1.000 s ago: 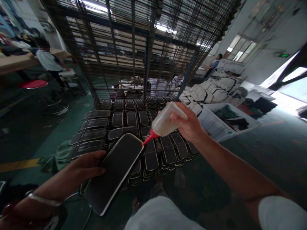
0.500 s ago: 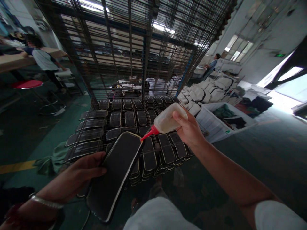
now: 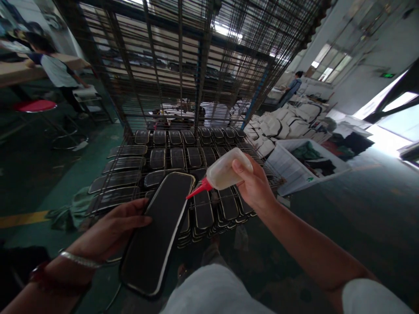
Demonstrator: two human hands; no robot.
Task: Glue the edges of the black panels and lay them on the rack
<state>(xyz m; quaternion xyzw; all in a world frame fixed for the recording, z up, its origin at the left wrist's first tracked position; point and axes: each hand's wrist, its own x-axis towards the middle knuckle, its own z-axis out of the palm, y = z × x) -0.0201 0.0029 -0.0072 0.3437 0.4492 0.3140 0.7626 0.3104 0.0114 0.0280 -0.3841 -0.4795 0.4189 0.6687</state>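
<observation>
My left hand [image 3: 119, 224] grips the left edge of a long black panel [image 3: 157, 235] with rounded corners, thumb on its face. A pale line runs along the panel's rim, thickest on the right side. My right hand [image 3: 253, 181] is wrapped round a translucent squeeze bottle [image 3: 227, 170] with a red nozzle [image 3: 199, 188]. The nozzle points down-left, its tip at the panel's upper right edge. Whether the tip touches the edge I cannot tell. Behind, many similar dark panels [image 3: 203, 209] lie in rows on a wire rack.
Wire shelving [image 3: 199, 65] rises ahead. At the right stand a white bin [image 3: 288, 174] with dark cloth and a pile of white pieces [image 3: 278, 122]. A red stool [image 3: 35, 106] and a person [image 3: 59, 72] are at the left; another person [image 3: 292, 87] is far right.
The nozzle tip has moved down and left from the panel's top right corner along its right edge. The panel has turned slightly more upright, still in my left hand.
</observation>
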